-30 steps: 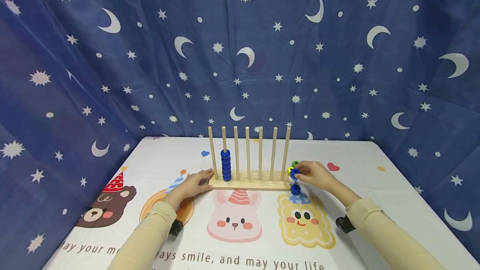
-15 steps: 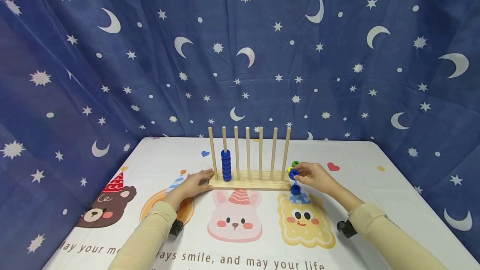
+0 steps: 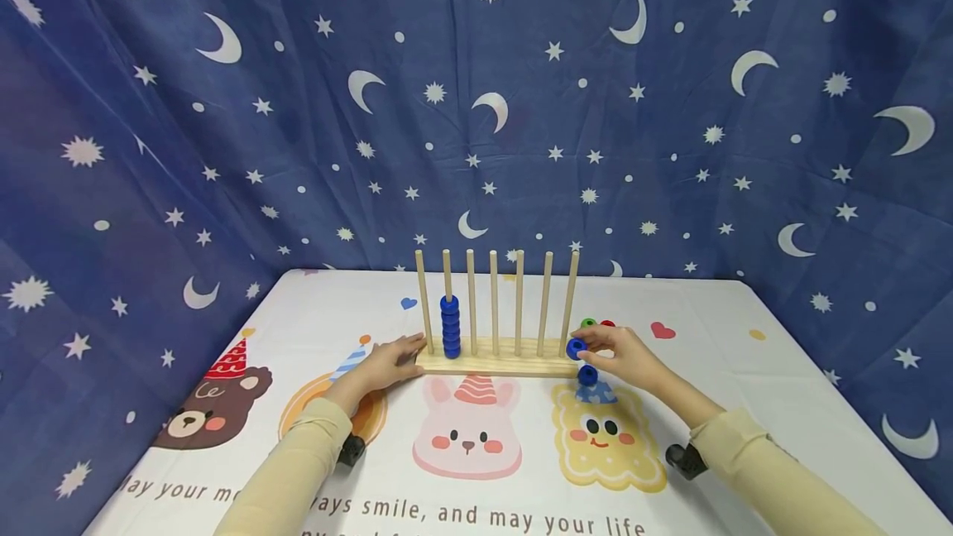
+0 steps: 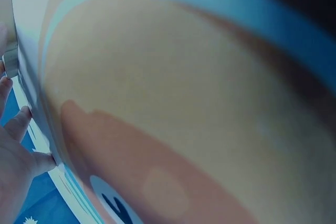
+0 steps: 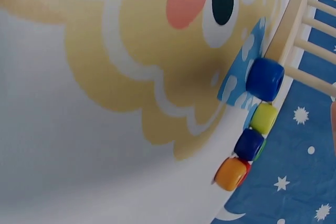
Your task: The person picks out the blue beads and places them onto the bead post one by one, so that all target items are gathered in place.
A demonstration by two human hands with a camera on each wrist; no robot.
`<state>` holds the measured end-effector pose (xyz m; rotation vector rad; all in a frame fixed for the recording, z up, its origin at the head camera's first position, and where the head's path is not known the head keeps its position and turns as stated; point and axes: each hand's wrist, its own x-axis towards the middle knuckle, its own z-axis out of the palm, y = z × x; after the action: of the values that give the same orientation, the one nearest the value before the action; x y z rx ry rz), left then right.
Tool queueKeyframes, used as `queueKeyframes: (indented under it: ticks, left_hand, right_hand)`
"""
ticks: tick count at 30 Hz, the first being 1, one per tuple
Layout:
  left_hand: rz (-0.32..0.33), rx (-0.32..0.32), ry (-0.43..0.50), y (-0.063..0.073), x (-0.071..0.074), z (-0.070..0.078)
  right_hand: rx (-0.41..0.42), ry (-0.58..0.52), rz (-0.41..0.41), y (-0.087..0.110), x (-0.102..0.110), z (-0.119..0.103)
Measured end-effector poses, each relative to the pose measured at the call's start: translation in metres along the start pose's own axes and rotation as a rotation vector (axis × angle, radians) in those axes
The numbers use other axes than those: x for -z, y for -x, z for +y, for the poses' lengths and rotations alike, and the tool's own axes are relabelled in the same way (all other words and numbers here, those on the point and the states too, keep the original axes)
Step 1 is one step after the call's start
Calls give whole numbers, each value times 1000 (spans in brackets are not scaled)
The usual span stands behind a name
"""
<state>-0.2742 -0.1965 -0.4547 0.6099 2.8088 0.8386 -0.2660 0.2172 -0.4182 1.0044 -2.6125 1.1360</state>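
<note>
A wooden peg stand point(image 3: 495, 366) with several upright pegs rests on the table in the head view. Blue beads point(image 3: 451, 327) fill the lower part of its second peg from the left. My left hand point(image 3: 387, 366) holds the stand's left end between thumb and fingers; the left wrist view shows only part of that hand. By the stand's right end, my right hand point(image 3: 625, 354) pinches a blue bead point(image 3: 577, 348) between thumb and fingers. Another blue bead point(image 3: 587, 375) lies just in front. Behind the right hand, a green bead point(image 3: 588, 323) and a red bead point(image 3: 607, 323) show partly.
The right wrist view shows a yellow bead point(image 5: 264, 118) and an orange bead point(image 5: 230, 174) in the loose cluster beside the stand. A printed white cloth point(image 3: 357, 470) covers the table. A blue star-patterned curtain point(image 3: 476, 106) hangs behind and at the sides.
My right hand has moved slightly left with the blue bead, toward the stand's right end. The yellow bead is now hidden in the head view, and a red one shows. The left hand stays put.
</note>
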Motion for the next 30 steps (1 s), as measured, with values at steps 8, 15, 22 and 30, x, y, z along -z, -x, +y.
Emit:
queueKeyframes:
  ticks: [8,15,22,30]
  left_hand:
    - [-1,7,6,1,-1,0]
    - [-4,16,13,0,-1,2]
    - [-4,21,4,0,-2,1]
    - [8,26,-3,-1,-2,-1]
  right_hand:
    - [27,-9,3,0,-7,-9]
    - [28,-33,8,-3,-12,-18]
    - [12,-53,35,-6,-18,-30]
    - [55,-67,64,-17,-25,-39]
